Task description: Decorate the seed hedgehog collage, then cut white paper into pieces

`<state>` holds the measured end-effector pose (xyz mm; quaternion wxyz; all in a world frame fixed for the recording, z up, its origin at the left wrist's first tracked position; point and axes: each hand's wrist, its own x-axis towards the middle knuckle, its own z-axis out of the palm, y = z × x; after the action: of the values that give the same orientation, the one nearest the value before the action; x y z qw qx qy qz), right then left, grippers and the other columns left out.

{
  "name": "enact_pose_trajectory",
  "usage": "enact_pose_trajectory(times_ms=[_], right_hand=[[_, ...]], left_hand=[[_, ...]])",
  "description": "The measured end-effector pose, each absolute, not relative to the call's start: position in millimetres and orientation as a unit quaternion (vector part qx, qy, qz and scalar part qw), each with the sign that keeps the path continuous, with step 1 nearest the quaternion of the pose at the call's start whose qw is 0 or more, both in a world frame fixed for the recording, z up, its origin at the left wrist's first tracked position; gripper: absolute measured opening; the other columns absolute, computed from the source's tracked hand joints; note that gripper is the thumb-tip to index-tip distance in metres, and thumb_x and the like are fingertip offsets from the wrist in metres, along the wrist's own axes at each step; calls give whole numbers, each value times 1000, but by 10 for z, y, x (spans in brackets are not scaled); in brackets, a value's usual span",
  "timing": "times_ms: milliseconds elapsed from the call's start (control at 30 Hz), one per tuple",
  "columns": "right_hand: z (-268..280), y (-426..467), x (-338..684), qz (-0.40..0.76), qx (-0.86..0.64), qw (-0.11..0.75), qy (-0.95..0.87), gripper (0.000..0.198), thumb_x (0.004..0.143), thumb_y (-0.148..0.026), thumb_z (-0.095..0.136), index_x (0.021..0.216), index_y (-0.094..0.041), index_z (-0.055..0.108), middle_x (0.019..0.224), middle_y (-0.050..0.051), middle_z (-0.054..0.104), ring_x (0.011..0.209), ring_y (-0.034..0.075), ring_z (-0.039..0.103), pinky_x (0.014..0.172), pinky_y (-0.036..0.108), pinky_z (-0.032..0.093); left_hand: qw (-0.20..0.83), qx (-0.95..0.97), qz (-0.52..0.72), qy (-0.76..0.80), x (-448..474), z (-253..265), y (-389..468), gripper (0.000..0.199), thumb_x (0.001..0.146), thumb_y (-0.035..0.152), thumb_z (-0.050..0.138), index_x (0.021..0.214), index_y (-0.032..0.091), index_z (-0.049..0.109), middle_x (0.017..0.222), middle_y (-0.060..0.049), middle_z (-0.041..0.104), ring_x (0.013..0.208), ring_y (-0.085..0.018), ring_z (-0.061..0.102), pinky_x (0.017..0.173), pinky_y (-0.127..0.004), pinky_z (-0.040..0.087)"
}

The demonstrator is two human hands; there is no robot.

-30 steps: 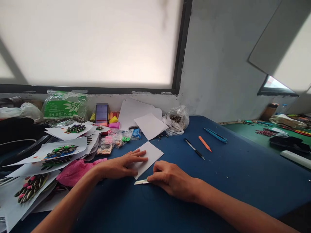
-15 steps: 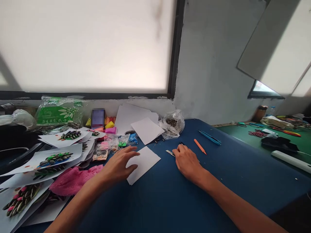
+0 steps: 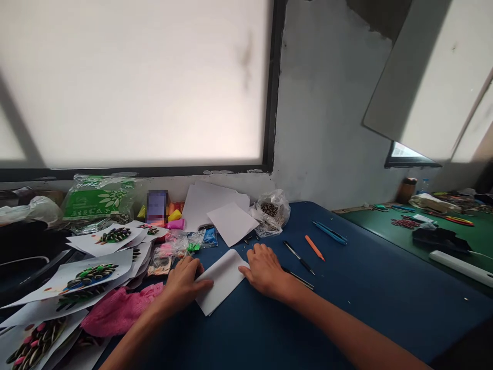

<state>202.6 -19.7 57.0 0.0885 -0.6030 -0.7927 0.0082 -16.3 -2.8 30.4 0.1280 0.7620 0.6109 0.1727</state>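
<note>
A small stack of white paper (image 3: 221, 282) lies on the blue table between my hands, its upper part appearing curled or folded over. My left hand (image 3: 185, 281) holds the left edge, thumb on top and fingers bent at the far side. At the right corner, my right hand (image 3: 265, 270) has its thumb against the paper, with its fingers curled beside it. The undersides of both hands are hidden. To the right lie a black pen (image 3: 298, 257), an orange pen (image 3: 315, 247), blue tweezers (image 3: 329, 233) and a thin dark tool (image 3: 300, 279) partly behind my right wrist.
Paper sheets decorated with seeds (image 3: 92, 275) are piled at the left, beside a pink cloth (image 3: 121, 311). Along the wall are a green bag (image 3: 94, 198), bags of coloured clay (image 3: 175, 216), loose white paper (image 3: 233, 223) and a bag of seeds (image 3: 271, 213). A green table (image 3: 377, 226) stands right.
My right hand has moved left from the pens to the paper, uncovering the black pen. My left hand has lowered and closed on the paper's left edge. The view has tilted up slightly.
</note>
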Motion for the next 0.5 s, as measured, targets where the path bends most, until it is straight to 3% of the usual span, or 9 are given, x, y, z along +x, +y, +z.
enact_pose_trajectory(times_ms=[100, 233, 333, 433, 500], right_hand=[[518, -146, 1992, 29, -601, 104, -792, 30, 88, -34, 60, 102, -8, 64, 109, 19, 59, 105, 32, 53, 89, 42, 41], [500, -152, 2046, 74, -598, 135, -786, 16, 86, -25, 60, 93, -11, 64, 103, 14, 62, 98, 27, 56, 86, 36, 44], [523, -147, 2106, 103, -600, 169, -775, 17, 88, -25, 57, 99, -13, 61, 100, 11, 63, 93, 23, 58, 79, 31, 45], [552, -108, 2137, 234, -582, 269, -731, 41, 87, -32, 57, 124, -15, 50, 106, 11, 63, 88, 20, 61, 73, 28, 47], [567, -73, 2136, 374, -520, 344, -687, 45, 84, -36, 58, 122, -14, 51, 101, 9, 64, 82, 17, 61, 70, 27, 47]], left_hand=[[173, 752, 177, 611, -129, 308, -51, 15, 69, 34, 52, 78, 22, 51, 79, -2, 62, 75, -22, 59, 61, -28, 40], [275, 716, 259, 587, -114, 338, -61, 34, 64, 27, 54, 98, 21, 54, 86, -3, 66, 80, -24, 63, 65, -29, 45], [360, 690, 326, 537, -123, 385, -46, 29, 64, 35, 57, 89, 20, 60, 81, -3, 65, 79, -26, 64, 66, -31, 49], [452, 642, 371, 496, -127, 417, -32, 28, 63, 41, 66, 80, 19, 61, 74, -1, 65, 74, -25, 64, 64, -31, 51], [500, 600, 403, 476, -115, 410, -30, 33, 61, 42, 73, 80, 19, 60, 77, -2, 68, 75, -25, 65, 66, -32, 53]])
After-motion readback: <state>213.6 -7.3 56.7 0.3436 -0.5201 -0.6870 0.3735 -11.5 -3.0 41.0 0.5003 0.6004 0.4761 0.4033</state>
